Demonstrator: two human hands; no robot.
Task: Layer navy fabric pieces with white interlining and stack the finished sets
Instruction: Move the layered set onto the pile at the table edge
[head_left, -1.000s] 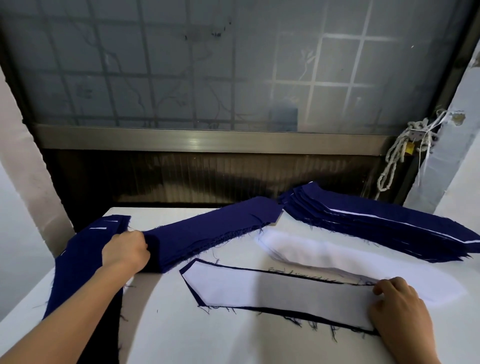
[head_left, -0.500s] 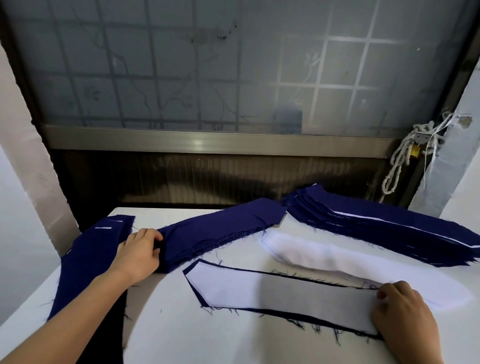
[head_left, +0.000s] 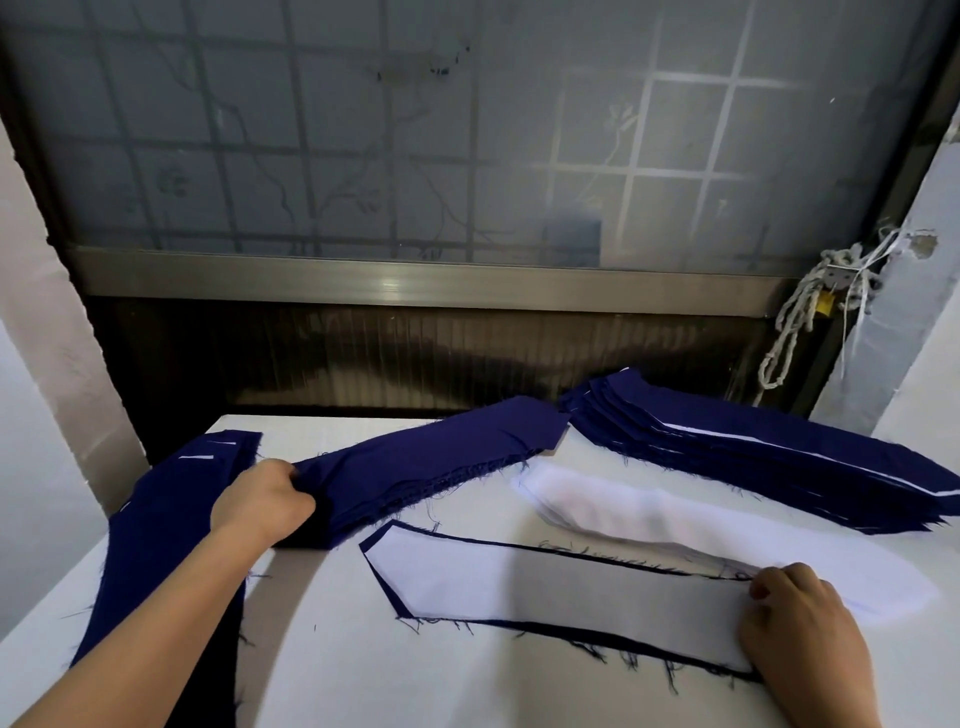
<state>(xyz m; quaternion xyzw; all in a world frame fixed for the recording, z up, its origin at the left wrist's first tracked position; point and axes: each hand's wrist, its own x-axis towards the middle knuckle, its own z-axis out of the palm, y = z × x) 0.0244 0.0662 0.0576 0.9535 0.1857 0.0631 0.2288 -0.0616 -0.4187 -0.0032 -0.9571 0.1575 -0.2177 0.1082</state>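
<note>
Because every piece here is thin woven cloth, it should handle as light, limp and quick to slide. I judge the best hold is a pinch at one end with the other end pinned flat.

The white table (head_left: 467, 686) carries everything. Well beyond the right fingers (head_left: 769, 584) lies the finished stack (head_left: 753, 457): long navy layers fanned at their edges, with thin white lines showing between them. The navy pile (head_left: 431, 462) runs from the left fingers (head_left: 298, 506) toward that stack, its near edge frayed. Behind the left knuckles lies another navy strip (head_left: 166, 530) bearing two short white marks. Just past the right fingertips sits the white interlining pile (head_left: 675, 525), pale and rounded at its ends.

Under the right fingers, reaching toward the left ones, is the current set (head_left: 545, 587): white interlining on a navy piece. A narrow dark border and loose threads show around it, and its far end is pointed.

The left hand (head_left: 262, 501) has its fingers curled round the pile's end, gripping it. The right hand (head_left: 805, 639) lies bent-fingered over the set's end; whether it pinches or merely presses I cannot tell.
</note>
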